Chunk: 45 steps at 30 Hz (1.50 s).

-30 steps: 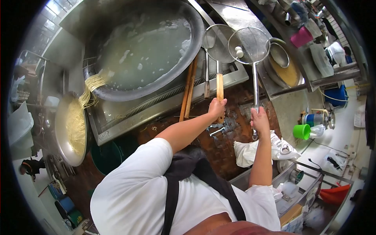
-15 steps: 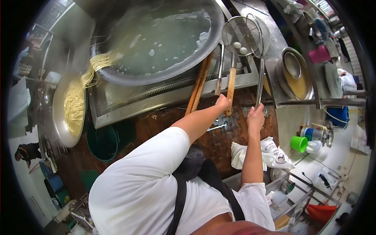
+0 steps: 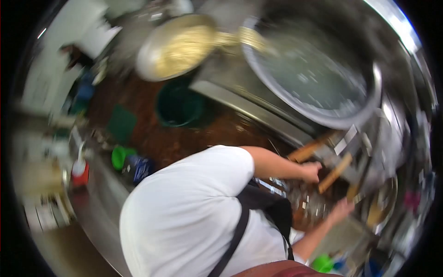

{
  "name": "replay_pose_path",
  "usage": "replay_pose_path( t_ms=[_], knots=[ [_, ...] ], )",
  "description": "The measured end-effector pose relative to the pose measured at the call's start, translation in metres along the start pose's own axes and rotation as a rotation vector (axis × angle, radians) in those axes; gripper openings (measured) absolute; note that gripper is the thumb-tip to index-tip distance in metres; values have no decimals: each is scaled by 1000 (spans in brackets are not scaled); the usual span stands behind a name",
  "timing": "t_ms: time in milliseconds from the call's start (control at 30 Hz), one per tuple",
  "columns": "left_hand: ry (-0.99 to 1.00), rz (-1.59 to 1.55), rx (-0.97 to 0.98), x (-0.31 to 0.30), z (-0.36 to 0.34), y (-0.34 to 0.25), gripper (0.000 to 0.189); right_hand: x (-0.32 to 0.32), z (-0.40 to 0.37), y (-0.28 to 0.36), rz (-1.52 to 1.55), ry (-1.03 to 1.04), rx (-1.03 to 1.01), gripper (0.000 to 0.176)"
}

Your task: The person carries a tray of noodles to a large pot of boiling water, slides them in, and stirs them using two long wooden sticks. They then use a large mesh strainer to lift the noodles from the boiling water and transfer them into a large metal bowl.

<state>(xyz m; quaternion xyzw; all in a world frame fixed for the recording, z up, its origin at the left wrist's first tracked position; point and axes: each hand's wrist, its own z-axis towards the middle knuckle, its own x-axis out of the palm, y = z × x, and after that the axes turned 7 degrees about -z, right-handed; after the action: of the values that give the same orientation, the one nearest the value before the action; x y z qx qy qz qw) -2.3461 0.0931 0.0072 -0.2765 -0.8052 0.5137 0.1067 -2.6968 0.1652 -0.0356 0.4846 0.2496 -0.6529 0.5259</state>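
Observation:
The view is blurred by motion. At the right, my right hand [image 3: 342, 211] is closed round the lower end of a strainer's long handle. My left hand [image 3: 312, 171] is beside a wooden handle [image 3: 335, 173]; its fingers are smeared. Above them is a large pot [image 3: 318, 119] of cloudy water, with a bundle of noodles [image 3: 253, 39] draped over its left rim. More noodles [image 3: 184, 48] lie in a metal bowl [image 3: 146, 60] to the left, joined by a strand to the bundle.
A dark green bin [image 3: 177, 106] stands on the brown floor [image 3: 147, 141] below the bowl. The metal stove edge [image 3: 249, 108] runs under the pot. At the left are a green cup [image 3: 119, 157] and a red container [image 3: 80, 173]. Another basin [image 3: 385, 207] is at the right.
The head view has turned left, so the pot, tools and both hands now appear farther right. The bowl and bin appear nearer the middle. My right hand stays on the strainer handle.

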Motion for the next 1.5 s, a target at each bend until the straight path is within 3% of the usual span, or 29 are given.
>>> replay_pose_path(
  t_ms=[33, 67, 133, 200, 233, 300, 433, 600, 633, 667, 833, 933, 1167, 1333, 1433, 1500],
  knots=[
    [-122, 53, 210, 8, 10, 42, 83, 9, 12, -7, -43, -28, -2, 49],
    [53, -17, 109, -13, -39, 10, 85, -10, 0, -12, -42, -99, 56, 47],
    [-43, 60, 203, -51, -78, 12, 86, -38, 0, 39, 99, -102, 59, 41],
    [-215, 162, 394, -74, -84, 52, 88, -91, -13, 100, 412, 195, 265, 35],
    [-132, -47, 203, -109, -131, 31, 87, -103, -17, 122, 565, 349, 366, 32],
    [-299, -121, 205, -139, -141, 91, 86, -72, -42, 126, 831, 383, 154, 28],
    [-507, -251, 43, -194, -248, 158, 79, -62, -103, 192, 1058, 604, -24, 26],
    [-652, -393, -35, -221, -364, 265, 75, -105, -203, 347, 1065, 1038, -132, 30],
    [-664, -452, -48, -226, -394, 275, 75, -102, -223, 372, 1031, 1015, -328, 31],
    [-676, -511, -58, -231, -424, 285, 74, -104, -243, 394, 1073, 1136, -217, 31],
    [-889, -794, 51, -251, -557, 356, 72, -173, -343, 570, 968, 1350, -338, 27],
    [-1001, -840, -67, -266, -642, 377, 66, -199, -398, 647, 964, 1469, -420, 26],
    [-1180, -961, 67, -293, -757, 412, 63, -233, -479, 727, 976, 1672, -657, 28],
    [-1336, -1096, 167, -284, -803, 424, 73, -234, -506, 766, 907, 1759, -797, 24],
    [-1406, -1220, 246, -295, -813, 414, 68, -226, -503, 789, 860, 1775, -913, 22],
    [-1289, -1209, 293, -316, -811, 397, 63, -233, -500, 790, 872, 1783, -893, 28]
  ],
)
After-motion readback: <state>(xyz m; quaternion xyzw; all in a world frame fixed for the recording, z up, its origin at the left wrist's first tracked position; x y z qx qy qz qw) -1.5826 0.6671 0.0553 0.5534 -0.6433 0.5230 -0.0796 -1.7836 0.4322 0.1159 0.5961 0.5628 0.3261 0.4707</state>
